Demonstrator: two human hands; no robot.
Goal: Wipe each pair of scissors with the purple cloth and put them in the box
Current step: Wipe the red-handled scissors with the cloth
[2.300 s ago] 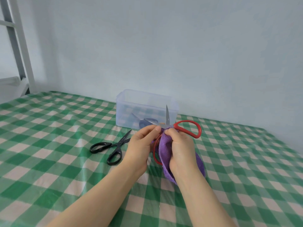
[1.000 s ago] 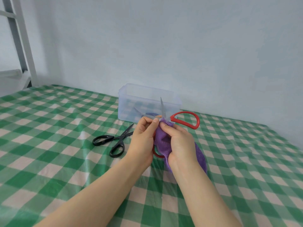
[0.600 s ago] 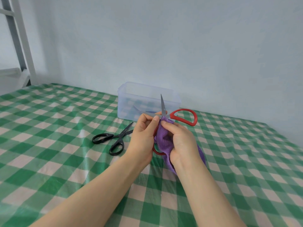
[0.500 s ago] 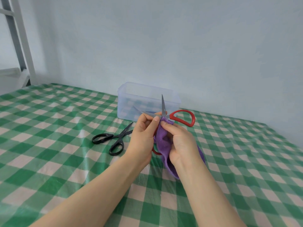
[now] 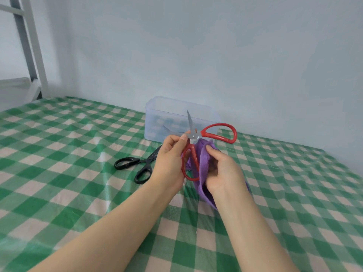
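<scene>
The left hand [image 5: 169,160] pinches the red-handled scissors [image 5: 193,136] at the pivot, blades spread apart and held above the green checked tablecloth [image 5: 59,154]. Just right of it, the right hand [image 5: 224,173] curls around the bunched purple cloth [image 5: 203,160], which touches the lower handle. The black scissors [image 5: 148,160] lie on the tablecloth left of the hands, and the clear plastic box [image 5: 172,114] stands beyond, near the wall.

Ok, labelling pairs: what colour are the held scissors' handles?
Red handles, clearest in the head view.
</scene>
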